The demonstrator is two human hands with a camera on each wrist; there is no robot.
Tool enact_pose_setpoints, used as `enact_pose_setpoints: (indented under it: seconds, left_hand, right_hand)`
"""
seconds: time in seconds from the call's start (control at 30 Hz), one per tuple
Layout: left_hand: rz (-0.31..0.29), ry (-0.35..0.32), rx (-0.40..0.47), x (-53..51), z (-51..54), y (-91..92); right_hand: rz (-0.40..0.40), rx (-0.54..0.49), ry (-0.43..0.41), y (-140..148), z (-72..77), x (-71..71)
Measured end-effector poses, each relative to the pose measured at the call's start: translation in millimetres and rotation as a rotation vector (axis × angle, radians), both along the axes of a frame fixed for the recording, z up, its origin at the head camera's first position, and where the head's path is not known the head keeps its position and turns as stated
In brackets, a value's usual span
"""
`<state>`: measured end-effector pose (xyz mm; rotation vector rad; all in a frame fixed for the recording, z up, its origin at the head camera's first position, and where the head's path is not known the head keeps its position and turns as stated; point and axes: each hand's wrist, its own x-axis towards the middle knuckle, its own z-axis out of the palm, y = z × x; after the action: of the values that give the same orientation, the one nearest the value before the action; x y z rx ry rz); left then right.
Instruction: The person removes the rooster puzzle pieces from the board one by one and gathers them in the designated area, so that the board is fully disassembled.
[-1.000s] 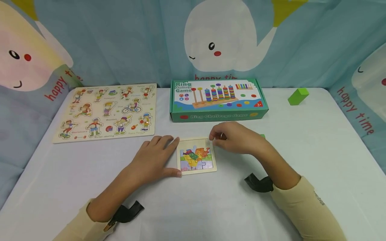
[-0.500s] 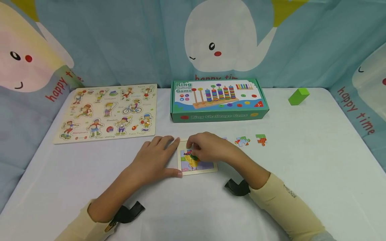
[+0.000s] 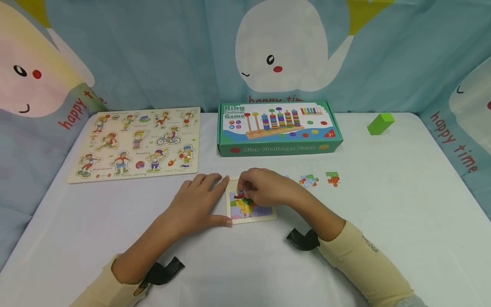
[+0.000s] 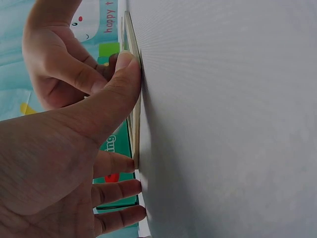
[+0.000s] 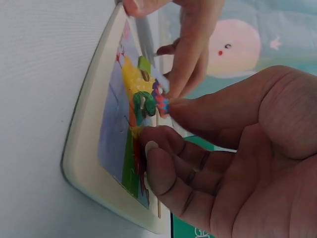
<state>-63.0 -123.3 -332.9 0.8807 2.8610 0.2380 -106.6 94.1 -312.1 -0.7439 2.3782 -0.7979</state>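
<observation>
A small wooden jigsaw puzzle tray (image 3: 252, 221) lies on the white table, its partly filled picture showing a yellow figure. My left hand (image 3: 195, 204) rests at the tray's left side, fingers spread, with the index fingertip at the far corner and the thumb (image 4: 116, 91) at the near one. Over the tray's upper part, my right hand (image 3: 264, 186) pinches a colourful puzzle piece (image 5: 161, 99) between thumb and fingers, just above the picture. The right hand covers the tray's upper right. Several loose puzzle pieces (image 3: 308, 180) lie right of the tray, one partly hidden.
Behind the tray stands a green Ring Challenge Game box (image 3: 280, 128). A wooden sports-figure puzzle board (image 3: 136, 143) lies at the back left, and a green block (image 3: 380, 123) sits at the back right. A blue printed curtain (image 3: 184, 55) hangs behind the table.
My right hand has moved left from the tray's upper right corner to over its upper middle, uncovering loose pieces on the right. Since half a second ago it has barely moved. The left hand stays put.
</observation>
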Motion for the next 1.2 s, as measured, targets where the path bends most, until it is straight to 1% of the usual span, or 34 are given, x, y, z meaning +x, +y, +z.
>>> enact_pose_setpoints:
  seconds: [0.17,0.27,0.5,0.7,0.77,1.0,1.2]
  left_hand:
    - [0.007,-0.004,-0.005,-0.4,-1.1,1.1]
    - [0.011,-0.004,-0.006,-0.7,-2.1,1.2]
    - [0.009,-0.001,-0.008,-0.8,-1.9,0.8]
    - [0.006,0.000,-0.008,-0.5,-2.0,0.5]
    - [0.006,0.001,-0.008,-0.8,-2.0,0.5]
    - [0.008,0.002,-0.009,-0.6,-2.4,1.0]
    - [0.013,0.002,-0.010,0.1,-2.7,1.3]
  right_hand:
    - [0.016,-0.072,-0.013,2,1.1,-0.3]
    - [0.023,-0.090,-0.011,2,-0.2,-0.7]
    - [0.014,-0.090,0.003,1,-0.9,-0.7]
    - [0.000,-0.084,-0.010,2,1.4,-0.1]
    - [-0.002,-0.089,-0.012,3,4.1,0.0]
    - [-0.022,-0.101,0.031,12,17.8,1.4]
    - [-0.052,-0.102,0.021,29,23.8,4.4]
